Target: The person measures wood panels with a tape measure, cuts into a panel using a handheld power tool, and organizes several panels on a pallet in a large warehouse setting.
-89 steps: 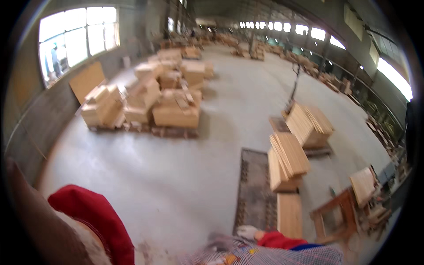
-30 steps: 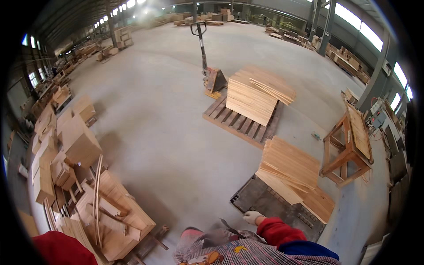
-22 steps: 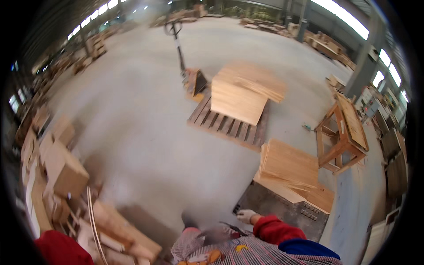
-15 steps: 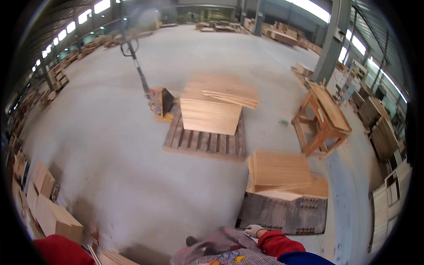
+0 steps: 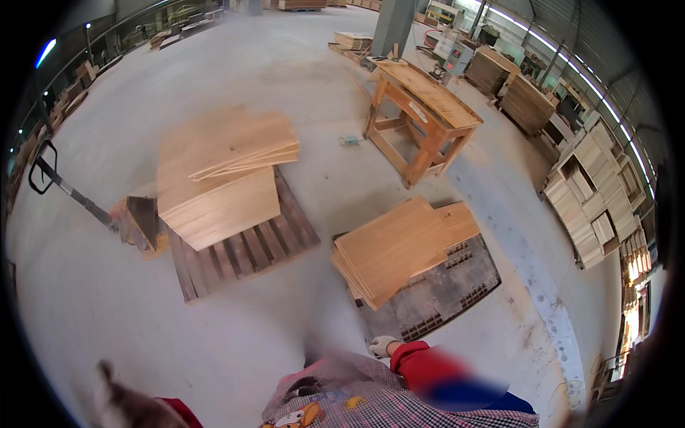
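Note:
My right hand point(image 5: 385, 346), in a pale glove below a red sleeve, hangs near the lower middle, just short of a dark pallet point(image 5: 467, 289). Its fingers point down and away, mostly hidden, so their grip does not show. On that pallet lies a small, uneven stack of wooden panels point(image 5: 389, 246). At the lower left my left hand point(image 5: 128, 399) is a brown smear beside a red cuff; motion hides its fingers. Farther off to the left, a taller stack of panels point(image 5: 221, 210) rests on a slatted wooden pallet point(image 5: 250, 264), with several loose panels point(image 5: 250, 160) askew on top.
A pallet jack point(image 5: 135, 221) stands against the slatted pallet's left side, its handle leaning left. Beyond the dark pallet is a wooden workbench point(image 5: 428, 100), near a grey pillar point(image 5: 392, 32). Pale wooden cabinet-like frames point(image 5: 592, 189) line the right side. My checked apron point(image 5: 342, 392) fills the bottom middle.
My view has turned right, so both stacks and the workbench sit farther left. My left hand has come into sight, blurred; the right still hangs low near the dark pallet.

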`<control>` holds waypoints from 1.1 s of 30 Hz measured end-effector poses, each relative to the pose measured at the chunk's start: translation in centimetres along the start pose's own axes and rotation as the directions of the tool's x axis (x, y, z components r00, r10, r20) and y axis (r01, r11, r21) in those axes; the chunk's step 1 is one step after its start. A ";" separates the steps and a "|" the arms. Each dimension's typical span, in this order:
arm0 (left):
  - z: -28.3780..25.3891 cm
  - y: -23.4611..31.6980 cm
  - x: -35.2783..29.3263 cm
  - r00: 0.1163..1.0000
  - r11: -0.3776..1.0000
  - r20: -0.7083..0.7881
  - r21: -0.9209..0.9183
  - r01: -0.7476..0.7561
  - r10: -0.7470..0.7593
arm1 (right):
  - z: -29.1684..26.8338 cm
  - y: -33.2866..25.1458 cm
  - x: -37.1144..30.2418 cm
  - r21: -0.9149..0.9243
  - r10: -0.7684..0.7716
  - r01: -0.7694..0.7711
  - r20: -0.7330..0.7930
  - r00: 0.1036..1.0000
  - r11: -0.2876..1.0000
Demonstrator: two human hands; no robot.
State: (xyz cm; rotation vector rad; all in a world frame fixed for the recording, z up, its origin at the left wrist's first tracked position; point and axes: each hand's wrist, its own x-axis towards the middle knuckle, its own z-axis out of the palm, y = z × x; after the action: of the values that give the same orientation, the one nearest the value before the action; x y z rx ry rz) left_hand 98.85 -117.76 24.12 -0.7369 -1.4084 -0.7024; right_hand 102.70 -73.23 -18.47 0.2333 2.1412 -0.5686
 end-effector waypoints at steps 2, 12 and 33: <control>1.1 -5.0 -0.7 0.808 0.973 0.554 0.016 0.231 -0.200 | -2.8 -5.1 2.0 0.025 -0.053 0.054 -0.020 0.998 0.998; 3.8 -24.7 -11.1 0.077 0.252 0.561 0.241 0.937 -0.824 | -11.2 -16.4 14.4 0.113 -0.131 0.132 -0.019 0.991 0.985; 21.3 -54.3 -39.2 -0.665 -0.533 0.479 0.398 0.747 -0.573 | -35.2 -30.1 28.8 0.430 0.154 0.128 -0.564 0.811 0.894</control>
State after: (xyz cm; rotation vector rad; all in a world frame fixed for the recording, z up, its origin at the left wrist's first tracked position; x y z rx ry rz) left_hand 41.02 -133.38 -12.56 0.8449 -2.4925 -2.5246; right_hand 49.37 -83.97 -14.44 0.7725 2.5634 -1.1033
